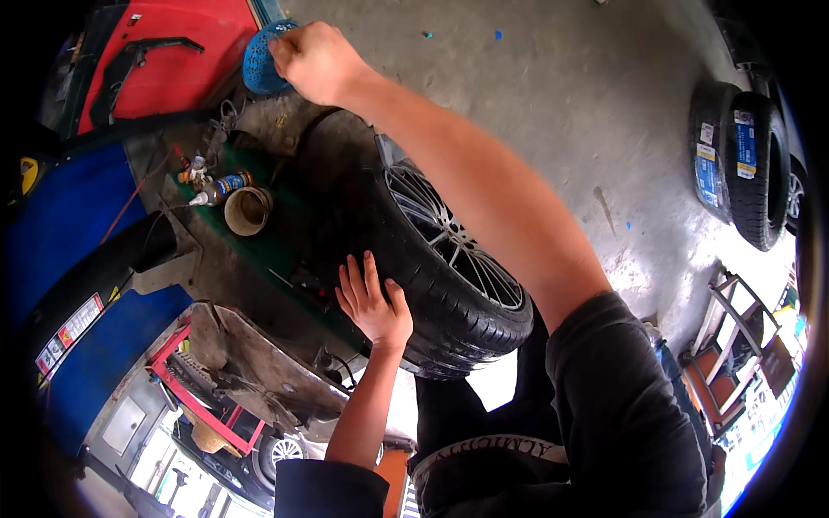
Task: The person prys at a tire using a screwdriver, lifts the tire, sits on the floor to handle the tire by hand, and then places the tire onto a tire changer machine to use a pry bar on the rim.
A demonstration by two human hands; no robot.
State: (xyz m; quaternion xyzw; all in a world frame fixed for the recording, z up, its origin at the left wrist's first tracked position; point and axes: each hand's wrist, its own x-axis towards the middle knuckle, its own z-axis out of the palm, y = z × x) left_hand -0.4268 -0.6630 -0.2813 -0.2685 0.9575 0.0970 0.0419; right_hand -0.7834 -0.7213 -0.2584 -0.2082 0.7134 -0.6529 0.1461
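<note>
A wheel with a black tyre point(449, 302) and silver multi-spoke rim point(442, 231) stands upright before me, close to my legs. My left hand point(374, 306) lies on its tread with the fingers stretched and apart. Across the top of the wheel reaches my right arm. My right hand point(319, 62) is closed at the edge of a blue perforated plastic basket point(259, 67); its curled fingers hide whatever they may hold. Whether it grips the basket or only overlaps it, I cannot tell.
Left of the wheel, a green surface point(259, 233) carries a round tub point(249, 211) and a bottle point(226, 186). A red panel point(177, 60) is at the upper left. Two tyres point(758, 173) stand at the far right. A metal frame point(734, 332) is at the lower right.
</note>
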